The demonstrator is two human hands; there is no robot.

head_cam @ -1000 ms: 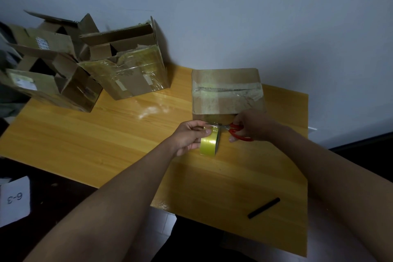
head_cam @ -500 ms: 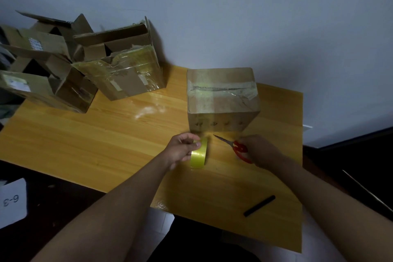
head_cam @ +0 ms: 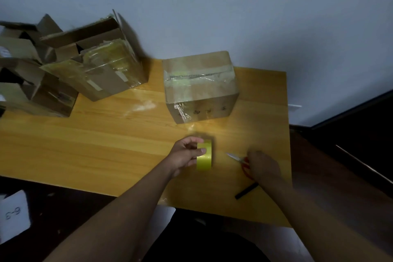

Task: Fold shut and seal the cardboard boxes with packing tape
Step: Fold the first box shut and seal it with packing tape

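— On the yellow wooden table [head_cam: 85, 144], what do you see?

— A closed cardboard box [head_cam: 201, 86] sits near the far edge, by the wall. Its flaps are folded down, and shiny clear tape runs across the top and down the front side.

— Where are the hands?

— Both are near the front of the table, well apart from that box. The left hand [head_cam: 186, 154] holds a yellow tape roll [head_cam: 204, 156]. Its fingers and thumb curl round the roll, which stands on its edge.

— And the other hand?

— The right hand [head_cam: 263, 166] grips red-handled scissors [head_cam: 239, 160]. The fingers are curled over the handles and hide most of them. The silver blades poke out toward the tape roll, close together.

— Anything else?

— A short black stick [head_cam: 246, 191] lies just beside the right wrist. At the far left of the table is a pile of open boxes [head_cam: 63, 70], flaps sticking up, some with old tape on them. Down on the dark floor at the left is a white card [head_cam: 13, 215] with "6-3" written on it.
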